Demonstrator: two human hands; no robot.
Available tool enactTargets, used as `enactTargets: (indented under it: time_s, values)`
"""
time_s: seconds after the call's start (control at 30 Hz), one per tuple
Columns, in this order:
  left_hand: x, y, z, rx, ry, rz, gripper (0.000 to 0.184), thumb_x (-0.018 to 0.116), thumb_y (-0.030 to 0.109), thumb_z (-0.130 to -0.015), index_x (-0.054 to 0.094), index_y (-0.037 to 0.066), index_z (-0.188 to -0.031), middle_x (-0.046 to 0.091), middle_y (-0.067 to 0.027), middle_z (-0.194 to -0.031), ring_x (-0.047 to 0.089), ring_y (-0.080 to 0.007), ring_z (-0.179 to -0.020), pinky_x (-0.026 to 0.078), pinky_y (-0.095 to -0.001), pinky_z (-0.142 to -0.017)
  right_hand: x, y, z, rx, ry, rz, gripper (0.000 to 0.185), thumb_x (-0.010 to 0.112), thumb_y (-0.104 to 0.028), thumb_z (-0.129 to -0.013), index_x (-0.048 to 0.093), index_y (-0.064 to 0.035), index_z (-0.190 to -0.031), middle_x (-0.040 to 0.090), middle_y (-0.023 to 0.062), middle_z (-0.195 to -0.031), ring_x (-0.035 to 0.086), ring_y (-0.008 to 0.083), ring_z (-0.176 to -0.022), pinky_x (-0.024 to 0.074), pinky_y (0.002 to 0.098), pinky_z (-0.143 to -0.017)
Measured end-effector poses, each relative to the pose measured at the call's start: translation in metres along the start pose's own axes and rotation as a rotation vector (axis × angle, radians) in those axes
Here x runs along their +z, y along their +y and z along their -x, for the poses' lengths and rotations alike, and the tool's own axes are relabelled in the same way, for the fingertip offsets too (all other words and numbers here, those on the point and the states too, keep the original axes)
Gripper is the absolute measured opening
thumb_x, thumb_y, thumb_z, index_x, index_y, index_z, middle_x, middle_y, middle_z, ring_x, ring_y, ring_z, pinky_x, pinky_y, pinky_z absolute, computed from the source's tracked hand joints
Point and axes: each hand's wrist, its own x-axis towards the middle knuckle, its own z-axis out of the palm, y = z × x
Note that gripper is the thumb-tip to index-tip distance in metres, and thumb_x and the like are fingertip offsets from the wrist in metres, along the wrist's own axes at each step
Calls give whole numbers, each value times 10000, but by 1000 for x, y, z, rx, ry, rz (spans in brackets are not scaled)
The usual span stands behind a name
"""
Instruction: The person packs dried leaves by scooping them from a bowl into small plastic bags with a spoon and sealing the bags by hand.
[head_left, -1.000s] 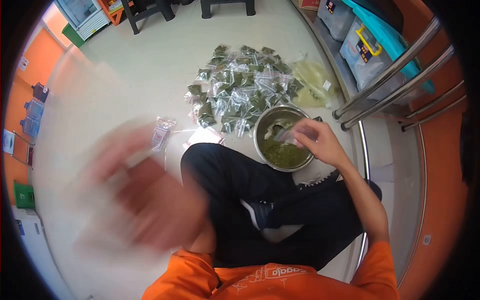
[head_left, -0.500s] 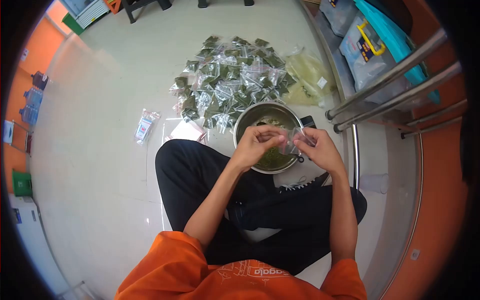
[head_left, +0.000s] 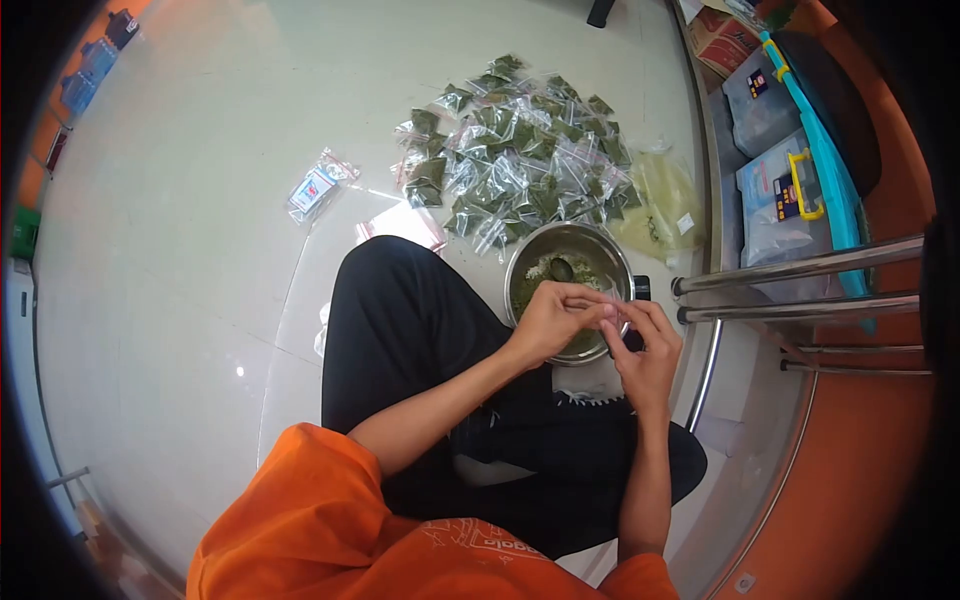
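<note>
Here, the left hand [head_left: 558,322] and right hand [head_left: 648,358] nearly meet, fingertips pinching a small clear plastic bag [head_left: 615,306] above the near right part of the steel bowl [head_left: 519,258]. A spoon [head_left: 562,269] rests in its green, crumbly contents. Beyond lie heaped filled zip bags [head_left: 535,150], with a yellowish plastic bag [head_left: 665,193] alongside. Metal rails [head_left: 800,266] stand to the right, before lidded storage boxes [head_left: 783,205]; the knee [head_left: 385,265] partly hides flat pink-edged bags [head_left: 408,224].

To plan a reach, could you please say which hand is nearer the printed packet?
The left. The left hand is over the bowl, to the right of the printed packet; the right hand is farther right, by the bowl's rim.
</note>
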Motion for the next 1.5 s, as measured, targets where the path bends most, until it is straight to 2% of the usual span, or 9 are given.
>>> enactTargets:
  time_s: [0.43,0.7,0.77,0.9,1.0,1.1,1.27,1.37,1.5]
  values:
    - [2,-2,-1,153,-19,-252,138,738,60,-904,730,-50,-986,745,-92,-935,701,-110,-855,560,-241,-792,-6,12,1,107,-112,-87,212,725,-52,-871,732,47,-1059,705,120,-921,660,167,-737,482,277,-616]
    - [4,6,0,247,-71,-385,146,729,64,-908,717,-54,-994,741,-87,-931,693,-105,-860,551,-255,-803,-14,17,-1,292,-230,-351,130,664,-20,-915,709,78,-989,685,129,-878,625,166,-718,472,292,-663]
    - [6,4,-2,275,-41,-398,155,718,89,-923,708,-53,-985,731,-66,-868,680,-96,-784,548,-251,-734,-12,11,-1,151,-147,-106,100,632,0,-926,675,89,-940,650,145,-829,613,201,-684,466,318,-630]
    - [7,5,0,140,-31,-530,196,690,146,-956,689,-49,-934,706,-64,-775,643,-87,-675,517,-259,-627,3,6,1,80,-79,-72,86,614,11,-928,654,86,-911,613,151,-788,602,241,-662,460,346,-611]
    - [4,7,0,268,-90,-651,264,641,202,-994,663,-40,-890,662,-76,-693,597,-98,-580,468,-281,-547,10,9,3,-8,-2,-56,83,622,11,-923,665,80,-909,604,146,-774,600,245,-651,462,349,-610]
    - [1,5,-3,248,-132,-611,273,606,207,-1009,650,-35,-891,636,-96,-672,590,-129,-563,459,-308,-545,10,8,3,6,6,-55,77,626,11,-916,668,76,-916,604,142,-775,596,248,-634,458,355,-600]
    - [4,1,-5,476,-109,-744,206,589,128,-982,630,-56,-898,592,-199,-671,590,-288,-554,453,-369,-556,4,6,3,67,-37,2,73,623,14,-903,669,68,-918,585,142,-760,585,265,-607,450,379,-582]
    - [9,-3,-5,451,-58,-736,207,586,106,-967,621,-68,-862,574,-240,-671,586,-339,-558,446,-398,-553,12,7,6,99,20,59,70,619,14,-901,672,59,-909,583,148,-753,594,271,-610,453,397,-576]
    - [12,-6,-7,418,-28,-711,223,593,100,-951,611,-72,-810,571,-239,-643,589,-342,-543,444,-413,-546,22,11,8,64,84,158,72,611,11,-903,668,52,-887,589,151,-762,604,280,-612,461,411,-574]
